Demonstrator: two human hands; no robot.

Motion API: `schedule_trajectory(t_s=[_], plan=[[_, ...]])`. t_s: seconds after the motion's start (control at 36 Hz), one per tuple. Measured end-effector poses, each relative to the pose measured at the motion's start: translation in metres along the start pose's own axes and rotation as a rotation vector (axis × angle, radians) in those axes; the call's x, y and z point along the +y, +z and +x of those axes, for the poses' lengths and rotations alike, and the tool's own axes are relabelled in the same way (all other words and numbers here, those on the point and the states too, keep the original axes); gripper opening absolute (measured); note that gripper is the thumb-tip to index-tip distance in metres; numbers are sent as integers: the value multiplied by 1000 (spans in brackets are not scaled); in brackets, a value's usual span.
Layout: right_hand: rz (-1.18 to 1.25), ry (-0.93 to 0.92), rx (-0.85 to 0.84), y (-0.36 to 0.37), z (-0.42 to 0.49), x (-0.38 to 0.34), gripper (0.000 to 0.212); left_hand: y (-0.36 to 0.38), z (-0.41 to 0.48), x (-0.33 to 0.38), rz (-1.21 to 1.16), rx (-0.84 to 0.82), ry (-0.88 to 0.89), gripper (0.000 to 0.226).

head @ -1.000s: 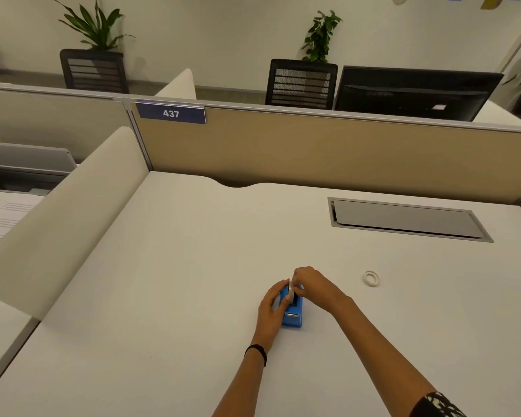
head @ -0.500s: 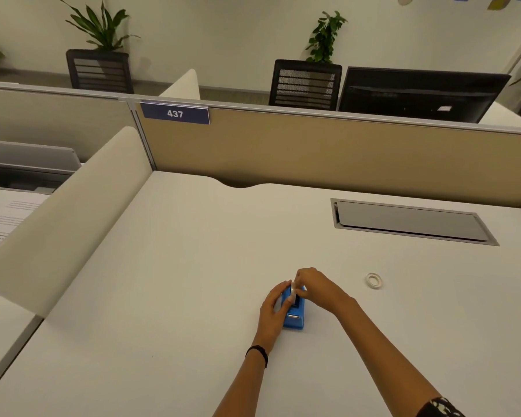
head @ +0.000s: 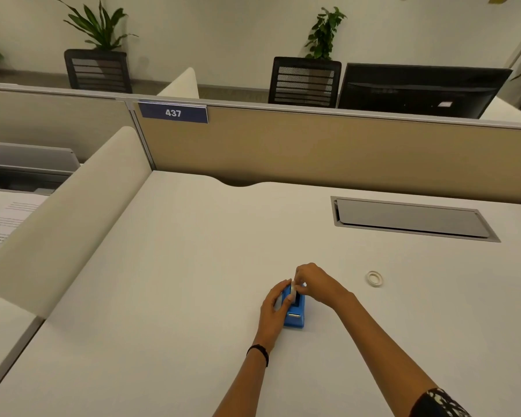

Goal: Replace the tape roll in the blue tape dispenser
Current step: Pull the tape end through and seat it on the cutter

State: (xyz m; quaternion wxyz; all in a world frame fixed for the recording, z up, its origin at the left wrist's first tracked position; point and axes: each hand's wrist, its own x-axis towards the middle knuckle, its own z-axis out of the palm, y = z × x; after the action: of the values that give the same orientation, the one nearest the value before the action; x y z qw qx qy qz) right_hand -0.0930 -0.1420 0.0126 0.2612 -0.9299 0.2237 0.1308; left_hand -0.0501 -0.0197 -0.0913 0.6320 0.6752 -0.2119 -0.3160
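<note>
1. Blue tape dispenser (head: 295,316) sits on the white desk (head: 193,266), near the front edge and a bit right of centre, with both hands on it.
2. Left hand (head: 272,310) wraps the dispenser's left side, fingers curled over the top, holding it down on the desk. There is a black wristband (head: 258,353) on that wrist.
3. Right hand (head: 318,285) comes in from the right, with its fingertips bunched at the dispenser's far top end, pinching a pale tape roll (head: 292,291) (mostly hidden by fingers, so I cannot tell how far it sits in the slot).
4. The hands are close together, fingertips touching or nearly touching over the dispenser.
5. A patterned sleeve (head: 439,404) shows on the right arm at the bottom edge.
6. A small white ring (head: 374,278) lies flat on the desk to the right of the hands, well apart from them. I cannot tell whether it is an empty core or tape.
7. A grey cable hatch (head: 409,218) is set into the desk at far right, lid down.
8. A tan partition (head: 313,152) runs along the back of the desk, with a blue "437" sign (head: 173,112) at its top left.
9. Behind the partition are a dark monitor (head: 418,88), two black mesh chairs and potted plants by the wall.
10. Printed paper (head: 3,221) lies on the neighbouring desk at left.
</note>
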Motion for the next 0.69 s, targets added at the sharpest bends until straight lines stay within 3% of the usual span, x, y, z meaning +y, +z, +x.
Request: schedule_trajectory(t_s=[0.69], plan=[[129,0,125,1,-10,-1,20,-1,-3,7,-9,-8,3,34]])
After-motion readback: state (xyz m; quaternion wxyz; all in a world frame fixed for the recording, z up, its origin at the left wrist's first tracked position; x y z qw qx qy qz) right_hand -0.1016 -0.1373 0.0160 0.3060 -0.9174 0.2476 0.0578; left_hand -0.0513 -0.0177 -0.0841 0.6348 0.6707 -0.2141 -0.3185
